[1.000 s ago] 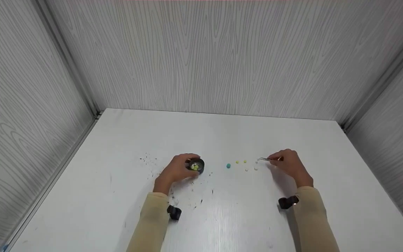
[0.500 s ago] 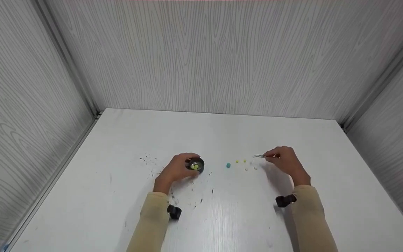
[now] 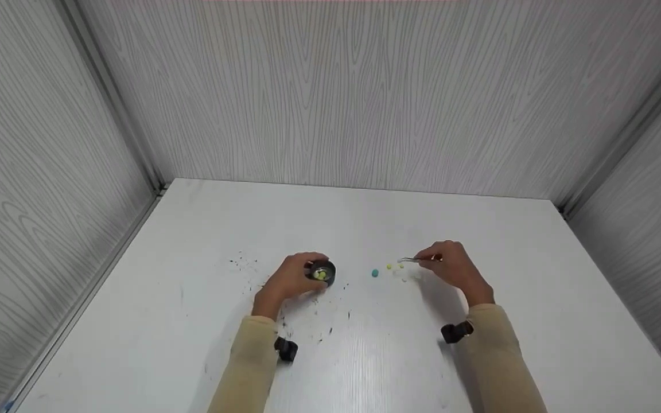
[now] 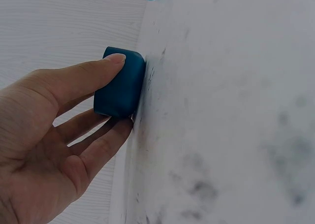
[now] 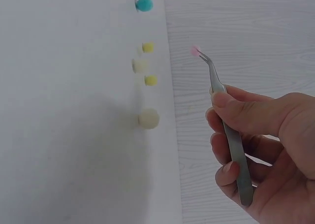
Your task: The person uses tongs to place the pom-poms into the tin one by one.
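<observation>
My left hand (image 3: 293,279) holds a small round dark cup (image 4: 120,86) on the table, thumb on one side and fingers on the other. Inside the cup lie a few yellow-green balls (image 3: 321,275). My right hand (image 3: 450,265) pinches bent-tip tweezers (image 5: 231,140), whose points grip a tiny pink ball (image 5: 195,50) above the table. Beneath and left of the tweezers, a loose row holds a teal ball (image 5: 144,4), two yellow balls (image 5: 147,47) and two cream balls (image 5: 148,118). In the left wrist view the cup's inside is hidden.
The white table (image 3: 238,218) has dark specks and smudges (image 3: 241,261) around the left hand. Grey wood-grain panels (image 3: 330,92) rise behind it and at both sides. Black wrist cameras (image 3: 457,331) are strapped near each sleeve.
My right hand has moved left with the tweezers, carrying the tiny ball away from the right end of the row toward the yellow balls. The left hand and cup have stayed put.
</observation>
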`<state>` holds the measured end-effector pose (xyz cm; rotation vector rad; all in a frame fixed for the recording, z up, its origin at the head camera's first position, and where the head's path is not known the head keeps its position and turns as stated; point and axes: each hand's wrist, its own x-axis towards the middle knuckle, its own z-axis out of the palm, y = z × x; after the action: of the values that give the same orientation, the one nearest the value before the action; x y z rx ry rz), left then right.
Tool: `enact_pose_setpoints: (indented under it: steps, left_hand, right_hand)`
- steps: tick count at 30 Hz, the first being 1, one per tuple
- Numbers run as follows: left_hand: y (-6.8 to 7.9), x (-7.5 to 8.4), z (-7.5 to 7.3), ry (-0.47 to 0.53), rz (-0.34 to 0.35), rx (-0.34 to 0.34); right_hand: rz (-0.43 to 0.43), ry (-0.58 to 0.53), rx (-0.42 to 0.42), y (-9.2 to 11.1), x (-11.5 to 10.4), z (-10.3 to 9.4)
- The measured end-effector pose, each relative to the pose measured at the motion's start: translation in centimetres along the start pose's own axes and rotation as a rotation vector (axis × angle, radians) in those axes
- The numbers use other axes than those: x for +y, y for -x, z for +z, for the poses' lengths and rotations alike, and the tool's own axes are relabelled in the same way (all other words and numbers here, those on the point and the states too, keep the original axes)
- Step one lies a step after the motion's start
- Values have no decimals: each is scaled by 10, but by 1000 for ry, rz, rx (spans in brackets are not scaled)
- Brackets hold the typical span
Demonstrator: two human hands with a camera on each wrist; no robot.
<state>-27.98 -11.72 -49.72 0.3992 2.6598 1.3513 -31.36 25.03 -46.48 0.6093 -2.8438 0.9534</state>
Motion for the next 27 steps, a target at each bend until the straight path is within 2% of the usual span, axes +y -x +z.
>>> enact_pose_setpoints:
  steps: [19, 27]
  left_hand:
    - [-2, 1, 2, -10, -8, 2]
    - [0, -1, 1, 1, -16, 0]
  right_hand:
    - [-47, -43, -53, -18, -34, 17]
    - [-69, -68, -64, -22, -45, 33]
